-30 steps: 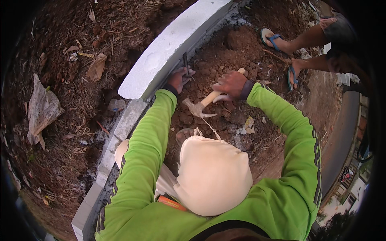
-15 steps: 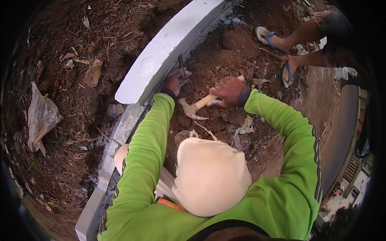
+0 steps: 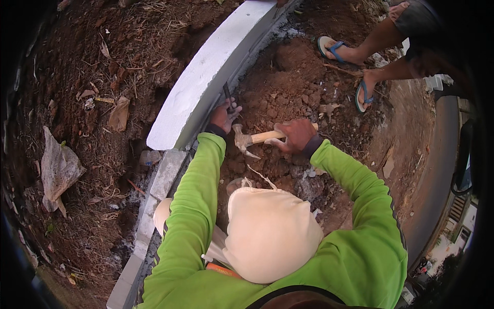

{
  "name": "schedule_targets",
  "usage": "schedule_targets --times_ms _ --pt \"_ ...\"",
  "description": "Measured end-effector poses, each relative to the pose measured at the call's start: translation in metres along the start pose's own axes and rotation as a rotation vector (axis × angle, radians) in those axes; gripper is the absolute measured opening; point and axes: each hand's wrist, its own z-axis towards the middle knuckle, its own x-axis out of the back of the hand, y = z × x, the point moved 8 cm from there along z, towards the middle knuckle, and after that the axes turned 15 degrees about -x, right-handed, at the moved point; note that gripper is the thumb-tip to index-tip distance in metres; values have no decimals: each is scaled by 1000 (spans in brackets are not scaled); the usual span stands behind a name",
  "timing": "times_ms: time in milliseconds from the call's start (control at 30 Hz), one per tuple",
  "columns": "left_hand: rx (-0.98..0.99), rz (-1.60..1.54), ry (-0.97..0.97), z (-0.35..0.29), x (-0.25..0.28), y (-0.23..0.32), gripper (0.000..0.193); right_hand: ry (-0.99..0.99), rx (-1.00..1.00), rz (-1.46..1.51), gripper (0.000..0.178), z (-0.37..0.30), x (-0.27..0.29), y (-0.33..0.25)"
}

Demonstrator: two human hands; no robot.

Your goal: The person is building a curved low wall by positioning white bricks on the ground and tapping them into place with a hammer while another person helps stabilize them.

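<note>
My left hand [image 3: 222, 116] is closed around a dark metal chisel [image 3: 226, 91]. The chisel leans against the inner side face of a long white block [image 3: 211, 74], where its tip cannot be made out. My right hand [image 3: 297, 135] grips the wooden handle of a claw hammer [image 3: 265, 136]. The hammer's head is just right of and below my left hand, apart from the chisel, with its claw pointing toward me. Loose brown soil [image 3: 288, 103] lies beneath both hands.
Grey blocks [image 3: 167, 172] continue the low wall toward me. Another person's feet in blue-strapped flip-flops [image 3: 337, 50] stand at the upper right. Dry grass and a crumpled pale sack [image 3: 59, 167] lie left of the wall. My cream-clothed knee [image 3: 272, 232] is bent below the hammer.
The hammer has come closer to my left hand, and its handle has turned nearer to level. My left hand still holds the chisel at the white block. The whole view has shifted slightly.
</note>
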Motion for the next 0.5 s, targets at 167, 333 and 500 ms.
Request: schedule_targets --times_ms 167,333,500 --pt "-23 -8 17 0 6 7 24 53 -203 197 49 -35 -2 13" --pt "-23 -2 -8 -9 -1 19 24 121 -242 244 51 -60 -7 16" --pt "-6 2 -52 -32 -11 15 19 63 -297 245 51 -77 -18 12"
